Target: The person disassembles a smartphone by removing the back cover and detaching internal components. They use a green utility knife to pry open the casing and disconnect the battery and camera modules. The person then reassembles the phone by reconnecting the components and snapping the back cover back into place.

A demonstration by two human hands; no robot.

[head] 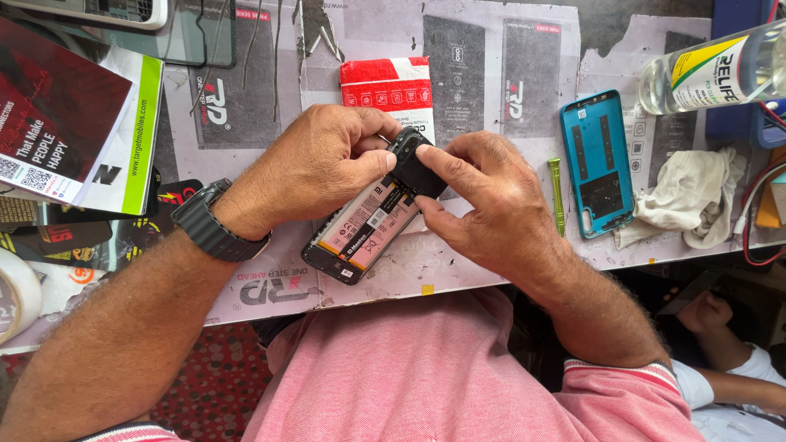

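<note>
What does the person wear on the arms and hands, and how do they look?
Both forearms are bare and hairy. The left wrist carries a dark grey watch with a ridged strap. The left hand and right hand have no gloves. Pink short sleeves have striped cuffs.

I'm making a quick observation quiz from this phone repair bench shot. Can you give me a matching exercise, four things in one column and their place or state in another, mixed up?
Things:
1. opened phone
2. blue back cover
3. white cloth
4. green tool

Places or states:
A. crumpled under the clear bottle
B. held between left hand and right hand
C. thin stick lying just left of the back cover
D. lying flat, inner side up

Pairs: 1-B, 2-D, 3-A, 4-C
</note>
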